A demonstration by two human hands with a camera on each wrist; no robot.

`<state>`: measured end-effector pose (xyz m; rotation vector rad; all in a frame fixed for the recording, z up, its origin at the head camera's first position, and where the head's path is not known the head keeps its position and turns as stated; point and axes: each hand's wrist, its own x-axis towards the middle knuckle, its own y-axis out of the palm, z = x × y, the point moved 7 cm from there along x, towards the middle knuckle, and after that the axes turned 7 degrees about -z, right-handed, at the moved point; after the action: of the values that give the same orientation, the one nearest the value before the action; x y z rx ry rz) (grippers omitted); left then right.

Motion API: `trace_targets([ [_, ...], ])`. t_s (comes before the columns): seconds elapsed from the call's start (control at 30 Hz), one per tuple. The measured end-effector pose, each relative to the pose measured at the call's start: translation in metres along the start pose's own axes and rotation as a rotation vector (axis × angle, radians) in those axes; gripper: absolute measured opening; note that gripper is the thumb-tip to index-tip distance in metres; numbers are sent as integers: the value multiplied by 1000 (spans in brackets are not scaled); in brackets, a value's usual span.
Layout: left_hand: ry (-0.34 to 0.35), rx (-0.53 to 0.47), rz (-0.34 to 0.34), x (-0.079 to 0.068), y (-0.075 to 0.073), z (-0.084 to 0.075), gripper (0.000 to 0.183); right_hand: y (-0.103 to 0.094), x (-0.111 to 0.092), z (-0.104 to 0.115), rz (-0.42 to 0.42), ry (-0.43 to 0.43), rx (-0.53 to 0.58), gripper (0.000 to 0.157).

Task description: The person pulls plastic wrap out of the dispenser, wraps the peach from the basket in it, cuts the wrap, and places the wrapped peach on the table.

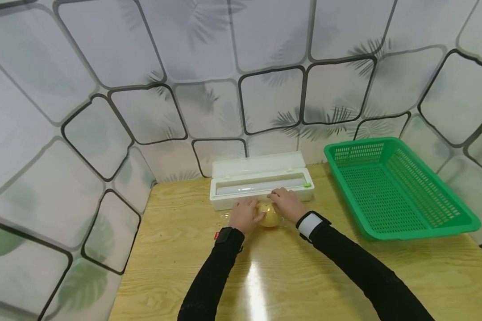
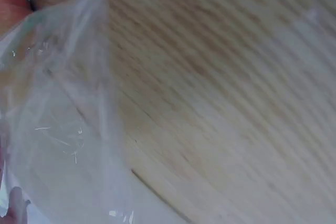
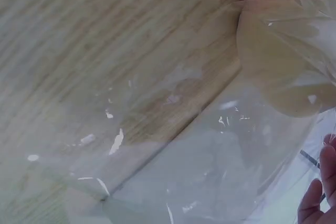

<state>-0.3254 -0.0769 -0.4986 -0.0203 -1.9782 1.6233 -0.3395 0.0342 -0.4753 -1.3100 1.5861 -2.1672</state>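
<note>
A round yellow piece of produce (image 1: 269,216) sits on the table under clear cling film, which wrinkles over it; its exact kind does not show. To its left, my left hand (image 1: 243,216) grips the film, with the thumb against the yellow piece. My right hand (image 1: 288,206), on the other side, pinches the film near the front of the white dispenser box (image 1: 225,203). Cling film (image 3: 210,145) spreads across the right wrist view, with fingers (image 3: 328,163) at its right edge. In the left wrist view a fold of film (image 2: 68,129) hangs at the left.
The dispenser's lid (image 1: 259,164) stands raised, and a film roll (image 1: 261,186) lies inside beside a small green slider (image 1: 307,184). A green plastic basket (image 1: 385,196) stands at the right on the wooden table (image 1: 164,263). A patterned wall (image 1: 209,107) borders the back and left.
</note>
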Motion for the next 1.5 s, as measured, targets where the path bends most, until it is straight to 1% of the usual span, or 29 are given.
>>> trace_targets([
  [0.07, 35, 25, 9, -4, -2, -2, 39, -1, -3, 2, 2, -22, 15, 21],
  [0.1, 56, 39, 3, -6, -4, -3, 40, -1, -4, 3, 4, -28, 28, 19],
  [0.17, 96, 62, -25, -9, -7, -6, 38, -2, -8, 6, 7, -37, 43, 14],
  [0.27, 154, 101, -88, -14, -10, -9, 35, -6, -13, 10, 1, -50, 54, 8],
  [0.37, 187, 137, -131, -19, -11, -13, 33, -12, -17, 17, -31, -80, 69, 4],
  [0.4, 193, 143, -143, -21, -12, -14, 32, -14, -18, 18, -39, -79, 78, 3],
  [0.43, 194, 137, -151, -22, -13, -15, 31, -16, -18, 19, -39, -70, 96, 6],
  [0.5, 193, 122, -162, -25, -15, -16, 29, -17, -17, 19, -18, -34, 126, 19],
  [0.53, 191, 110, -172, -27, -16, -17, 28, -16, -16, 19, 11, -5, 140, 29],
  [0.6, 186, 92, -188, -29, -18, -18, 28, -9, -13, 16, 107, 63, 144, 55],
  [0.67, 178, 77, -199, -30, -18, -18, 27, -2, -10, 14, 210, 110, 141, 77],
  [0.7, 175, 72, -204, -31, -19, -19, 26, 3, -10, 14, 255, 128, 137, 83],
  [0.73, 172, 65, -204, -31, -18, -20, 24, 7, -11, 13, 297, 143, 128, 87],
  [0.77, 171, 57, -203, -32, -18, -21, 23, 10, -12, 11, 335, 157, 116, 89],
  [0.8, 166, 48, -201, -32, -18, -22, 21, 13, -13, 10, 359, 174, 117, 88],
  [0.87, 152, 24, -192, -33, -17, -23, 18, 19, -17, 8, 393, 200, 108, 83],
  [0.93, 136, 10, -186, -34, -17, -24, 16, 23, -20, 5, 398, 219, 105, 77],
  [1.1, 58, -71, -217, -36, -24, -23, 15, 30, -25, 3, 332, 245, 172, 72],
  [1.17, 2, -126, -232, -38, -27, -20, 15, 31, -26, 3, 303, 255, 207, 72],
  [1.27, -83, -189, -253, -42, -30, -15, 15, 31, -29, 2, 265, 299, 267, 70],
  [1.37, -163, -244, -264, -48, -32, -10, 12, 25, -29, 1, 207, 349, 328, 67],
  [1.43, -212, -296, -247, -51, -32, -8, 14, 19, -27, 0, 156, 373, 353, 65],
  [1.5, -266, -376, -207, -53, -30, -6, 20, 11, -23, 0, 101, 380, 373, 66],
])
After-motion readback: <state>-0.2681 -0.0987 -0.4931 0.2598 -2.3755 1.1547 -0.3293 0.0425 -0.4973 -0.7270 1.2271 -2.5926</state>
